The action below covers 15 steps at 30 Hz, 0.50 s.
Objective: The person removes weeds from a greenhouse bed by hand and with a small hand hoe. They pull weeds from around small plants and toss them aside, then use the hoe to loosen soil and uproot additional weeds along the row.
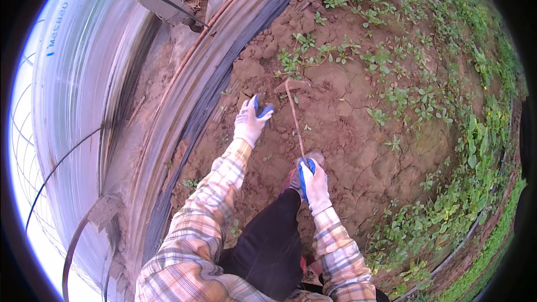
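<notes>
My right hand (314,180), in a white and blue work glove, grips the handle of a hoe (296,121) above my shoe. The hoe's head (293,85) rests at the soil, just below a patch of low leafy weeds (291,61). To the left, my left hand (253,118), in the same kind of glove, is held over the bare soil with thumb and fingers apart and nothing seen between them. The hoe's handle does not touch it.
Black plastic sheeting (218,77) edges the soil on the left, beside clear greenhouse film (84,79) and concrete blocks (161,0). My shoe (315,158) stands on the soil. Denser green plants (470,159) grow along the right, near a pale hose or pipe (459,245).
</notes>
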### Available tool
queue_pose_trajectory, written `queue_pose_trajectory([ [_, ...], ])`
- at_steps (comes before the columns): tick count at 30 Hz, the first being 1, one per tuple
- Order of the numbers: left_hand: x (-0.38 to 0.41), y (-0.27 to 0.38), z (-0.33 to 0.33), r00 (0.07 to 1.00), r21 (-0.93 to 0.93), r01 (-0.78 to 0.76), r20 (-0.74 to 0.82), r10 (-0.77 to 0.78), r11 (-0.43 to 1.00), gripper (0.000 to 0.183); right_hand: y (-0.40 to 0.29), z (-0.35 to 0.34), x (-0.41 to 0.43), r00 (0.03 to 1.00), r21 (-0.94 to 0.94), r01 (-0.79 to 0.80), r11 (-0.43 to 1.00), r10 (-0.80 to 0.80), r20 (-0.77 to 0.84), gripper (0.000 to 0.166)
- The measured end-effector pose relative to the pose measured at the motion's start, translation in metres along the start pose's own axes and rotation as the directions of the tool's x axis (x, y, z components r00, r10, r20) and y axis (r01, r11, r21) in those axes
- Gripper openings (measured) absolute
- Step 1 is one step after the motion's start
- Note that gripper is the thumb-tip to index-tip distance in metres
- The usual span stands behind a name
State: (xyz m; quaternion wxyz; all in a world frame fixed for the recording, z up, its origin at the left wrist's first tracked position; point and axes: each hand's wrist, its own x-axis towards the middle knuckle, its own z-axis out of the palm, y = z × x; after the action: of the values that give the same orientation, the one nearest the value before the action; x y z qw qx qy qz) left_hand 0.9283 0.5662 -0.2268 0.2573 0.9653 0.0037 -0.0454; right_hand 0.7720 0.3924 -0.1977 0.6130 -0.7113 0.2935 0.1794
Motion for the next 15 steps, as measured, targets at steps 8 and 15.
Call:
queue_pose_trajectory([
  [8,0.045,0.017,0.028,0.964,0.163,-0.263,0.077,0.254,0.951,0.055,0.014,-0.057,-0.040,0.979,0.332,-0.159,0.930,0.191,-0.066,0.021],
  [15,0.090,0.083,0.043,0.983,0.360,-0.115,0.174,0.055,0.926,0.058,0.011,-0.090,-0.038,0.960,0.448,-0.245,0.860,0.278,-0.009,0.020],
])
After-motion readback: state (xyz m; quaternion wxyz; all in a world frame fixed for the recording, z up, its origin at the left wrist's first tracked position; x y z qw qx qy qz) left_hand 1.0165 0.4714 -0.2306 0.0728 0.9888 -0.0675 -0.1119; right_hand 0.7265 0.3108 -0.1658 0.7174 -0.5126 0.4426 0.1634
